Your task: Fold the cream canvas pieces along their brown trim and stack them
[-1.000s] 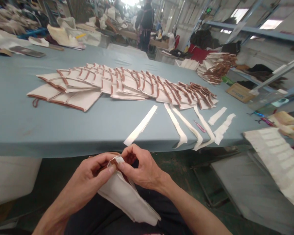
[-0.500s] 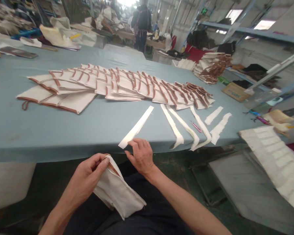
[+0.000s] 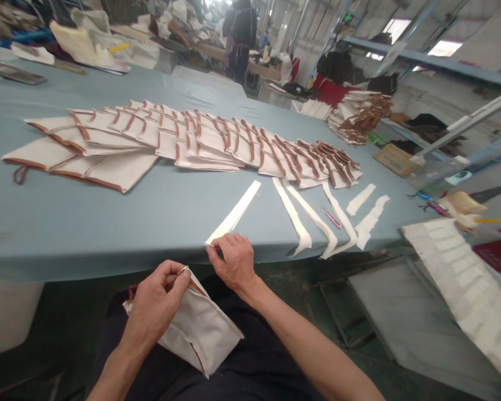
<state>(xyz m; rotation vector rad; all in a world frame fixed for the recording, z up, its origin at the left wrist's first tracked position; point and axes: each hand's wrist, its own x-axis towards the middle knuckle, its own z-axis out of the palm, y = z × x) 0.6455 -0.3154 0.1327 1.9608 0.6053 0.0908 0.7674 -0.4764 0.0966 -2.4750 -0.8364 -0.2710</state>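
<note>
My left hand (image 3: 158, 298) is closed on the top corner of a cream fabric pouch (image 3: 200, 331) with brown trim, held over my lap. My right hand (image 3: 232, 260) pinches the near end of a long white strip (image 3: 235, 214) that lies at the front edge of the blue-grey table (image 3: 108, 223). A long overlapping row of cream pouches with brown trim (image 3: 183, 142) is spread across the middle of the table.
More white strips (image 3: 313, 217) and a small pink tool (image 3: 332, 218) lie to the right. A stack of pouches (image 3: 361, 117) stands at the far right corner. A white perforated sheet (image 3: 463, 278) hangs at right. A person (image 3: 240, 33) stands far behind.
My right hand left the pouch, reached to the table edge and closed on the end of the white strip. My left hand kept the pouch and lowered it slightly.
</note>
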